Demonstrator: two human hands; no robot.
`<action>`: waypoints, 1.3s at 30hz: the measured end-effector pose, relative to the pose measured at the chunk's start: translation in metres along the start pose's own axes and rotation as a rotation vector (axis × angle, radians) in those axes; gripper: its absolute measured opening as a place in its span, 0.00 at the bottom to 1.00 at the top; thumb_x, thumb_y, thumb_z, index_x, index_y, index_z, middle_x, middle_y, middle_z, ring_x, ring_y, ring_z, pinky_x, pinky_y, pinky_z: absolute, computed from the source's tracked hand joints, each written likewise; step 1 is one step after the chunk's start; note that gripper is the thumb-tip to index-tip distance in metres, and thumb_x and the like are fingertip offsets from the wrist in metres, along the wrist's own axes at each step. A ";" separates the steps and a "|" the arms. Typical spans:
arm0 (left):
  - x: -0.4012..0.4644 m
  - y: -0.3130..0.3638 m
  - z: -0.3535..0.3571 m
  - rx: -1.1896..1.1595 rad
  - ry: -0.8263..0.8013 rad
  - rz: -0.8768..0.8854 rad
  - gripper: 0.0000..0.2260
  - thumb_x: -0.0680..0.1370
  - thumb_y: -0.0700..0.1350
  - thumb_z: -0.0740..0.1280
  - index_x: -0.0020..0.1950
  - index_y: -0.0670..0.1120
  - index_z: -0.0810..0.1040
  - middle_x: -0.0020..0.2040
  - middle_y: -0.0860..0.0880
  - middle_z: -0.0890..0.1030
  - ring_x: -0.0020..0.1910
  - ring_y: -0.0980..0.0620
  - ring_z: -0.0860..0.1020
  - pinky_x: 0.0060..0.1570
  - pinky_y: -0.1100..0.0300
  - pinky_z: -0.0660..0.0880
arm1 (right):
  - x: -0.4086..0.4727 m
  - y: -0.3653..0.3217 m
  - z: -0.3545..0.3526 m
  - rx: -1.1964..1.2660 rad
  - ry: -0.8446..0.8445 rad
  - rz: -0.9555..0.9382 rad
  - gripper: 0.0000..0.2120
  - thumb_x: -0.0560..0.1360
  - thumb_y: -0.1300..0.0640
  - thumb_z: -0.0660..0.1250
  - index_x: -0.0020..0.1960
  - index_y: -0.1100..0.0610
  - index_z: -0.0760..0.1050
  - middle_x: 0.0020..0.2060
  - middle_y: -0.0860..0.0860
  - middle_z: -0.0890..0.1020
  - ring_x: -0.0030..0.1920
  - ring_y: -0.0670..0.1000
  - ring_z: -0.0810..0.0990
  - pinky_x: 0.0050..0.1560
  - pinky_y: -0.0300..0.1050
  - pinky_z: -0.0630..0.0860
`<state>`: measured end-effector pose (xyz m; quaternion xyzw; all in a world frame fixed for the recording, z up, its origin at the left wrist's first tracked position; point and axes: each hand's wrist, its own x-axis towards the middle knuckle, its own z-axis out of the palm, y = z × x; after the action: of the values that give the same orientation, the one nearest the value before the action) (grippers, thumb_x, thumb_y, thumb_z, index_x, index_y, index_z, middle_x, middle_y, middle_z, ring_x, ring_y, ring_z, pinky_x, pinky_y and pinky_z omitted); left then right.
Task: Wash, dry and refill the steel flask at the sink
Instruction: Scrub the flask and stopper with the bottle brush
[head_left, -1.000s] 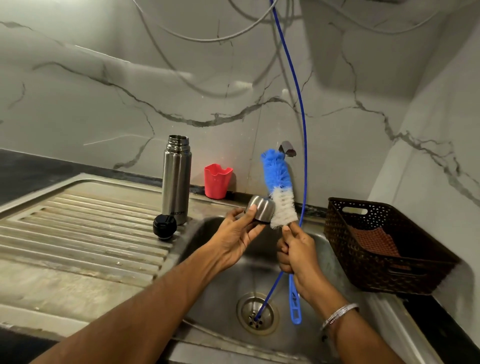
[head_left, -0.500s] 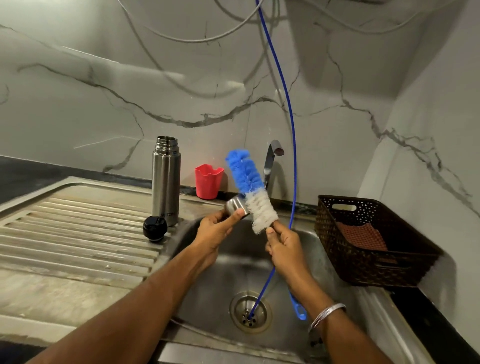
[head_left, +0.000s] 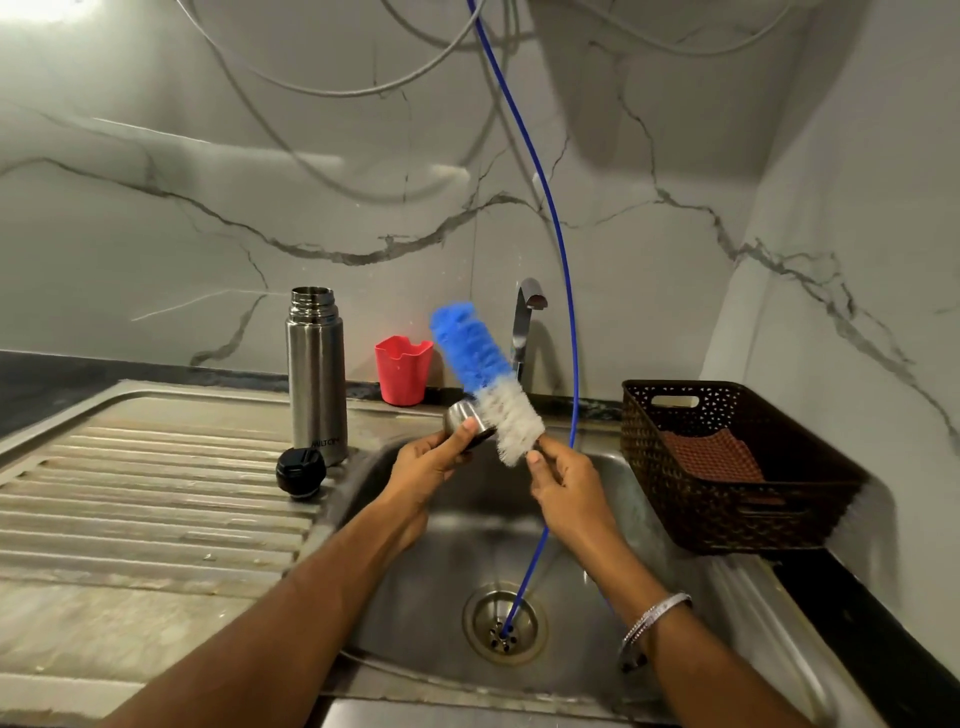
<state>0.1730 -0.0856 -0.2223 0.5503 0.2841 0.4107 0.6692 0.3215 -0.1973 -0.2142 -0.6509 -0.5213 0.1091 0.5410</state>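
The steel flask (head_left: 316, 379) stands upright and uncapped on the drainboard left of the sink basin (head_left: 467, 519). Its black stopper (head_left: 301, 472) lies at the flask's foot. Over the basin my left hand (head_left: 431, 470) grips the flask's steel cup lid (head_left: 463, 417). My right hand (head_left: 563, 483) holds the handle of a bottle brush (head_left: 480, 374) with blue and white bristles, tilted up and to the left. The white bristles touch the cup lid. The brush handle is hidden inside my right hand.
A tap (head_left: 525, 332) rises behind the basin. A thin blue hose (head_left: 563, 291) hangs from above down into the drain (head_left: 504, 630). A red plastic cup (head_left: 403, 370) stands at the wall. A dark woven basket (head_left: 727, 467) with a brown cloth sits on the right.
The brush has tilted further to the left and its white bristles have come against the cup lid. Both hands have stayed over the basin.
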 end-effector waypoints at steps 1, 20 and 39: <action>0.000 0.000 -0.001 -0.003 0.012 0.000 0.26 0.69 0.63 0.76 0.59 0.46 0.85 0.50 0.50 0.88 0.52 0.51 0.83 0.64 0.54 0.74 | -0.001 -0.001 0.001 -0.017 -0.019 -0.012 0.16 0.83 0.58 0.62 0.68 0.47 0.77 0.37 0.37 0.76 0.35 0.37 0.73 0.41 0.35 0.69; -0.013 0.006 0.009 -0.173 0.048 0.178 0.32 0.67 0.63 0.80 0.66 0.47 0.82 0.60 0.45 0.85 0.65 0.41 0.80 0.71 0.40 0.71 | -0.002 -0.004 0.003 0.196 -0.058 0.081 0.14 0.85 0.59 0.60 0.61 0.42 0.77 0.29 0.40 0.74 0.29 0.40 0.69 0.31 0.32 0.67; -0.025 0.013 0.008 -0.086 -0.031 0.154 0.35 0.65 0.63 0.80 0.65 0.44 0.82 0.59 0.43 0.86 0.64 0.42 0.81 0.71 0.38 0.71 | -0.002 -0.001 -0.010 0.183 -0.110 0.084 0.16 0.85 0.59 0.59 0.62 0.40 0.76 0.27 0.39 0.74 0.29 0.40 0.68 0.29 0.32 0.66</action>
<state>0.1644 -0.1108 -0.2097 0.5475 0.2129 0.4641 0.6629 0.3271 -0.2050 -0.2105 -0.6129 -0.5103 0.2144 0.5639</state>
